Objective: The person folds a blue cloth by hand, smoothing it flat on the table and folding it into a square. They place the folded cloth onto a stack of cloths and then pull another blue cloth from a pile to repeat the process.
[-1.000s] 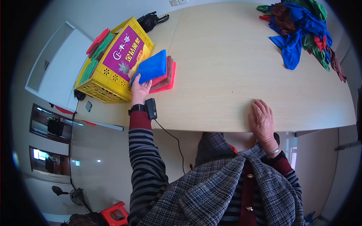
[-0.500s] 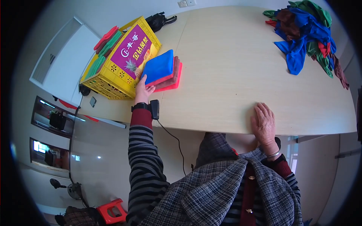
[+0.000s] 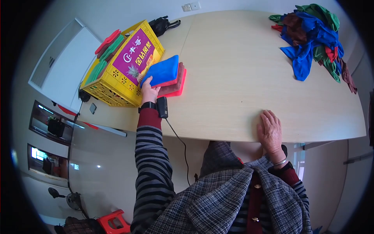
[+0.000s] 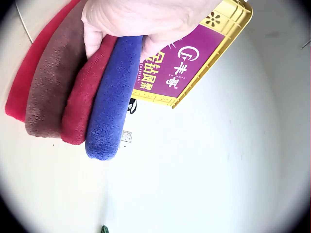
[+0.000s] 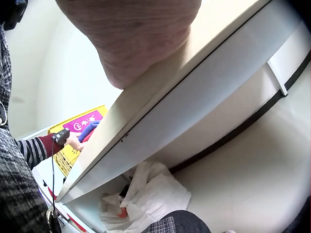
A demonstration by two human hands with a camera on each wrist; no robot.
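Folded cloths lie stacked beside the yellow crate: a blue cloth (image 3: 163, 71) on top, a red one under it, then a brown cloth (image 3: 180, 80) and a red cloth (image 3: 180, 90) at the bottom. My left hand (image 3: 149, 91) grips the near edge of the blue cloth and the red one beneath. In the left wrist view, the left hand's (image 4: 141, 19) thumb and fingers pinch the blue cloth (image 4: 114, 102) and dark red cloth (image 4: 87, 99); the brown cloth (image 4: 53, 82) lies outside the pinch. My right hand (image 3: 270, 130) rests flat at the table's near edge.
The yellow crate (image 3: 117, 87), with green, brown and red cloths in it, stands at the left. A black bag (image 3: 161, 25) lies behind it and a phone (image 3: 92, 108) in front. A loose cloth pile (image 3: 311, 33) sits at the back right. A cable (image 3: 182, 144) hangs from the left wrist.
The blue and red cloths in my left hand have shifted slightly against the brown one since half a second ago. The head view has moved a little. My right hand stays in place.
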